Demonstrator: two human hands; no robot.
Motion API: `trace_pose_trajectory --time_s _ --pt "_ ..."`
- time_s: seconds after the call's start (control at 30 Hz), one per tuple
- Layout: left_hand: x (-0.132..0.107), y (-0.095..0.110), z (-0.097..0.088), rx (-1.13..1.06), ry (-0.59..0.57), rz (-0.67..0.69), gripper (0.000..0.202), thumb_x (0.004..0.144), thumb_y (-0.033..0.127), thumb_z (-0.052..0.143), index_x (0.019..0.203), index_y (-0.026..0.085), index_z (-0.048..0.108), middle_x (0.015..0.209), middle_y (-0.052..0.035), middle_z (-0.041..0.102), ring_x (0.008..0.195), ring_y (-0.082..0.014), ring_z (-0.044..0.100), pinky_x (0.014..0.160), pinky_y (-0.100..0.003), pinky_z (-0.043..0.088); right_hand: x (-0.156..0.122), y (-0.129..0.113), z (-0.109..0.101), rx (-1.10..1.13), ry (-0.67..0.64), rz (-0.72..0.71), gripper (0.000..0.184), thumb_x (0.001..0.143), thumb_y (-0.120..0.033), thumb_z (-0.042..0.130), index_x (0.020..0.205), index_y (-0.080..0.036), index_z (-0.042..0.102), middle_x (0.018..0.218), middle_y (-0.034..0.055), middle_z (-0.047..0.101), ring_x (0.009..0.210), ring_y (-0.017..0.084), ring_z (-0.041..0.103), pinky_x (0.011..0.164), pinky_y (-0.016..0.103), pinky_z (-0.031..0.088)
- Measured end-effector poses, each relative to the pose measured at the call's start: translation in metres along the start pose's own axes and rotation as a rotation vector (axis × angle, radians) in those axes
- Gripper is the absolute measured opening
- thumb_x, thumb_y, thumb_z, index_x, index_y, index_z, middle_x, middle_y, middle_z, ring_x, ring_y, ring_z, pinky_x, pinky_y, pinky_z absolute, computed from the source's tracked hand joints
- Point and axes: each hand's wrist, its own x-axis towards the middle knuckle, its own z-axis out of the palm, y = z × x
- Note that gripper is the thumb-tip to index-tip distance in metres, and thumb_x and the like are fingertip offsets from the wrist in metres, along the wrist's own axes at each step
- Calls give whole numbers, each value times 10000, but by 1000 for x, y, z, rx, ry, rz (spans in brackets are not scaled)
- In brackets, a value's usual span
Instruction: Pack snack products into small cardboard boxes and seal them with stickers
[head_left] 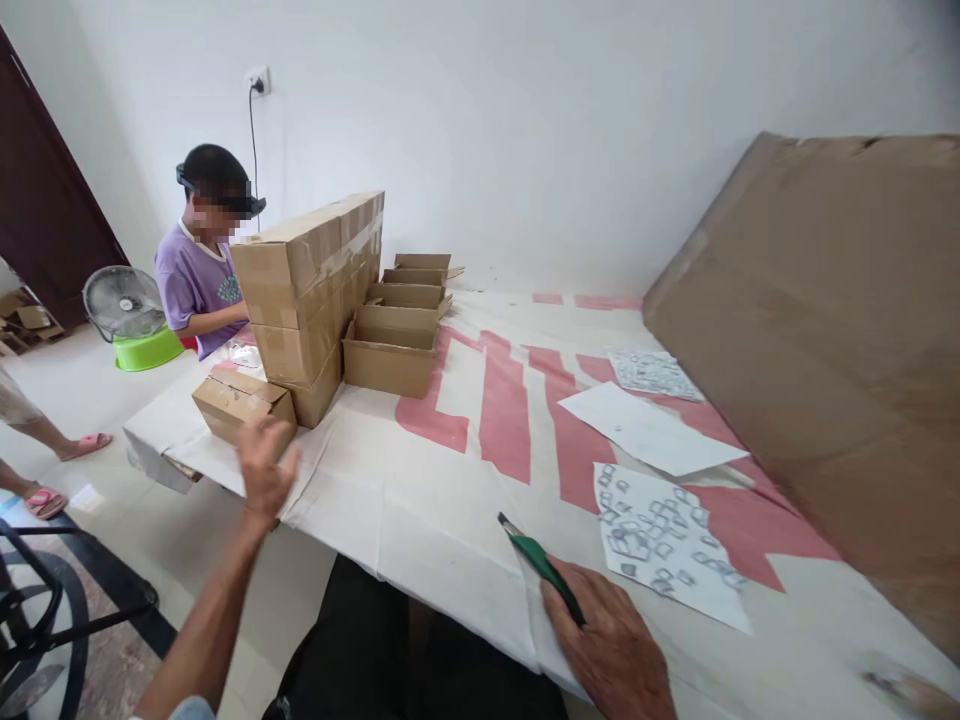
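Observation:
My right hand (611,645) rests on the near edge of the white-and-red covered table (450,500), closed round a green-handled utility knife (541,565) whose blade tip points up and left. My left hand (264,468) is stretched out to the left with its fingers spread, just short of a small closed cardboard box (241,400) at the table's left edge. It holds nothing. A printed sheet of small grey shapes (664,545) lies right of the knife.
A tall stack of taped cartons (311,290) and a row of open cartons (394,345) stand at the far left. A person in a purple shirt (196,290) sits behind them. A large cardboard sheet (825,350) leans at the right. More sheets (649,425) lie mid-table. A fan (124,303) is on the floor.

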Motion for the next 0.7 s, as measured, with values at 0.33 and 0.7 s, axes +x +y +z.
trace_pose_trajectory --time_s 0.33,0.7 --pt "112 -77 -72 -79 -62 -607 868 627 560 877 1289 60 623 1223 -194 719 1141 -382 684 992 -499 576 0 1 4 50 -22 92 329 993 -388 483 1168 -215 701 1059 138 752 978 322 686 918 474 541" --pt "20 -20 -16 -708 -830 -280 1146 604 451 952 1594 258 408 1587 -178 519 1398 -391 559 1049 -469 572 7 -6 -5 49 -24 99 296 1024 -378 496 1179 -215 689 1056 115 744 987 293 670 930 454 537"
